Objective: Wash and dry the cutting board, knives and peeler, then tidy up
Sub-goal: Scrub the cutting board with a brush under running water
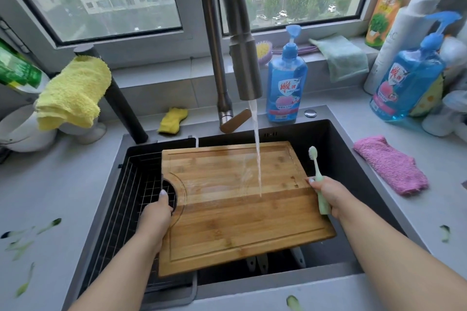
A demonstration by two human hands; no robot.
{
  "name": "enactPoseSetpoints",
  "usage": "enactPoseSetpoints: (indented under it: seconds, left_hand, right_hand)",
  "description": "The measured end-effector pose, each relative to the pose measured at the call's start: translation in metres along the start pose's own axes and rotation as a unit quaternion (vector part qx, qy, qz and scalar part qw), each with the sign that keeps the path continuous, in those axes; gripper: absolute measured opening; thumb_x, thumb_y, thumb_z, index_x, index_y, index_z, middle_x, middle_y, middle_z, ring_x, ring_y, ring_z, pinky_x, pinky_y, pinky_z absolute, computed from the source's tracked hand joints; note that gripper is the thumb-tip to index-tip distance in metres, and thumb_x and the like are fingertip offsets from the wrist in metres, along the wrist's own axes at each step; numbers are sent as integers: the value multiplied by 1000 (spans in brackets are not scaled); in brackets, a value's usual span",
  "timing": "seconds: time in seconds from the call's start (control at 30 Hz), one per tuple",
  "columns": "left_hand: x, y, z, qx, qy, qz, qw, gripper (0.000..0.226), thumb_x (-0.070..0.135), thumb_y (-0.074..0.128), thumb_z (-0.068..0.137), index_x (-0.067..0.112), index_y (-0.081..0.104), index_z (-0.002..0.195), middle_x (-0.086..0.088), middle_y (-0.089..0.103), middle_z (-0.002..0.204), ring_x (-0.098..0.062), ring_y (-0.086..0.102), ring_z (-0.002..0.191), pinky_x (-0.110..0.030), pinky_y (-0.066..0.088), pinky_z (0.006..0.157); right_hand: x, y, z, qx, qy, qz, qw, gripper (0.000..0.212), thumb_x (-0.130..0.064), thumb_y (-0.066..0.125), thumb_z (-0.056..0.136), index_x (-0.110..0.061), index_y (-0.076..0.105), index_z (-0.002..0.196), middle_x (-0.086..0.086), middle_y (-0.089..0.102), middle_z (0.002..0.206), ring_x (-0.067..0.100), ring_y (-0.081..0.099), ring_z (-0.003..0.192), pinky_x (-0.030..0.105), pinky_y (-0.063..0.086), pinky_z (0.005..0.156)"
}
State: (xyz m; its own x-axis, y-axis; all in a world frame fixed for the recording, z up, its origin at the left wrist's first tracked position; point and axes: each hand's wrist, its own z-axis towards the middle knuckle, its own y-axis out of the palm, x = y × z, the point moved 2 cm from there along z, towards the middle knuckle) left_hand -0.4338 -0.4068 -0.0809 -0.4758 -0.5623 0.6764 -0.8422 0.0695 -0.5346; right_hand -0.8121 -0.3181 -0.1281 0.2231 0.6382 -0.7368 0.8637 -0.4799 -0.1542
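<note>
The wet board [235,207], held over the sink between the left hand [156,212] curled at its handle hole and the right hand [328,197], which also grips a toothbrush [319,182], may slip and fall.

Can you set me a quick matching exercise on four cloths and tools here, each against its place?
Things:
1. yellow cloth
2. pink cloth
3. toothbrush
4. sponge

Places:
A. in the right hand
B. counter behind the sink, left of the tap
C. counter right of the sink
D. draped over a dark post at the left

Pairs: 1-D, 2-C, 3-A, 4-B
</note>
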Motion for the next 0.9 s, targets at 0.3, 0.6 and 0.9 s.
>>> enactPoseSetpoints:
  seconds: [0.3,0.6,0.9]
  left_hand:
    - [0,10,3,23,62,1,998,57,50,23,102,5,57,90,-14,59,93,-29,53,86,-36,40,73]
    - [-2,16,12,15,72,-22,997,57,51,25,101,8,57,81,-12,59,88,-30,54,85,-39,42,75]
    - [-1,16,11,12,86,-16,996,57,51,24,102,9,54,79,-11,57,81,-25,51,74,-34,37,64]
  right_hand:
    - [0,15,0,141,-73,-283,946,35,-39,46,97,-13,56,117,10,59,106,30,57,95,38,48,80]
    - [2,126,-79,40,-227,-388,893,29,-18,44,98,-17,41,126,0,41,113,10,54,76,23,53,63]
    - [9,126,-76,85,-235,-320,914,20,-22,44,99,-18,54,116,-3,48,105,12,54,77,24,51,64]
